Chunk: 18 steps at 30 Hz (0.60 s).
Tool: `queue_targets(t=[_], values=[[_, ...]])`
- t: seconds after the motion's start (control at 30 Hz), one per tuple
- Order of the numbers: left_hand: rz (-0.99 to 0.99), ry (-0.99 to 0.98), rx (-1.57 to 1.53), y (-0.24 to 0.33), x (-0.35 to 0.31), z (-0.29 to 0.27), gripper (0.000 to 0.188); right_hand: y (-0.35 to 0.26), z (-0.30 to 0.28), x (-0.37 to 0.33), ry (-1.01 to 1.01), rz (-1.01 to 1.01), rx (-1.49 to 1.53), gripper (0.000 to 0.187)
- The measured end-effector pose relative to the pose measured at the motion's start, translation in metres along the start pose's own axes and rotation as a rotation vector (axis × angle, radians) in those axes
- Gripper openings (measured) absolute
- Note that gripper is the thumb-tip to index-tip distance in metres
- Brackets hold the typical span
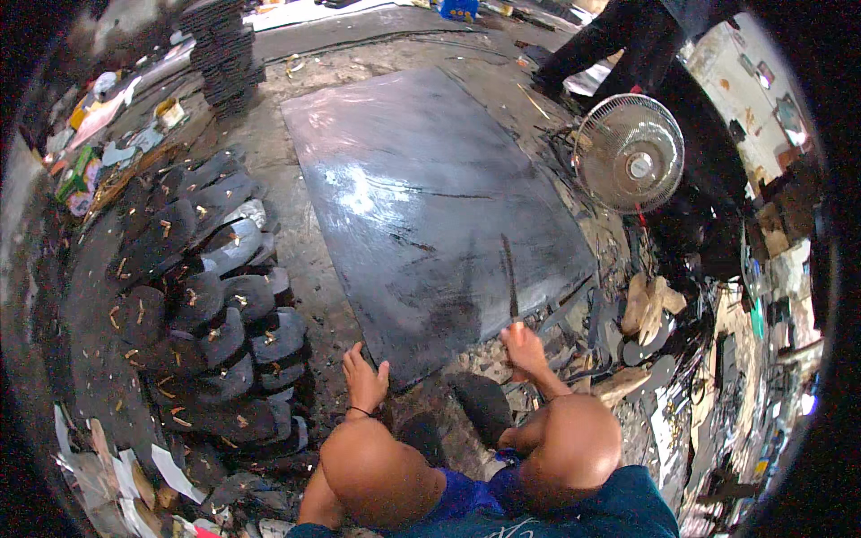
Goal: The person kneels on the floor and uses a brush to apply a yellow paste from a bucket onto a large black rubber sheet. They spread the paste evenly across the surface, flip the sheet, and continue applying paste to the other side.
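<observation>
A large dark, glossy rubber-like sheet (430, 170) lies flat on the floor in front of me, streaked and smeared, with a bright glare on its left half. My right hand (525, 348) is closed round the near end of a long, thin dark blade-like tool (509, 269), which points away from me over the sheet's near right part. Its exact kind is unclear. By the sheet's near left corner is my left hand (365, 381), its fingers apart and the thumb at the edge. I am squatting with both knees raised behind the hands.
Rows of dark shoe soles (202, 296) are piled at left, with a tall stack of dark sheets (224, 54) behind. A round fan (632, 154) stands at right, near a person's dark-clothed legs (619, 40). Foot-shaped wooden pieces (650, 305) and scraps litter the right side.
</observation>
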<state>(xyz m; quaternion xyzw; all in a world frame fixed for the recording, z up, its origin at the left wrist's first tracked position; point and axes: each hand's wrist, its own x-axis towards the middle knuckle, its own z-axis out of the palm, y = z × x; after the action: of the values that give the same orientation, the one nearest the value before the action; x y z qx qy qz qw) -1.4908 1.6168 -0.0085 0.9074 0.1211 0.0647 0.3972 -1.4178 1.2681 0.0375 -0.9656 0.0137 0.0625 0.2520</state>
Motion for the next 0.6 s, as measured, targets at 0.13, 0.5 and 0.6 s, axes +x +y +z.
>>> queue_targets(t=[0.13, 0.5, 0.6], values=[[-0.444, 0.033, -0.495, -0.009, -0.007, 0.026, 0.075, 0.042, -0.018, 0.013, 0.295, 0.005, 0.091, 0.034], [-0.384, -0.181, -0.398, 0.025, -0.002, -0.056, 0.039, 0.028, -0.073, 0.101, 0.116, -0.018, -0.281, 0.042], [-0.662, -0.364, -0.664, 0.018, -0.006, -0.045, 0.038, 0.001, -0.075, 0.123, 0.02, 0.168, -0.176, 0.048]])
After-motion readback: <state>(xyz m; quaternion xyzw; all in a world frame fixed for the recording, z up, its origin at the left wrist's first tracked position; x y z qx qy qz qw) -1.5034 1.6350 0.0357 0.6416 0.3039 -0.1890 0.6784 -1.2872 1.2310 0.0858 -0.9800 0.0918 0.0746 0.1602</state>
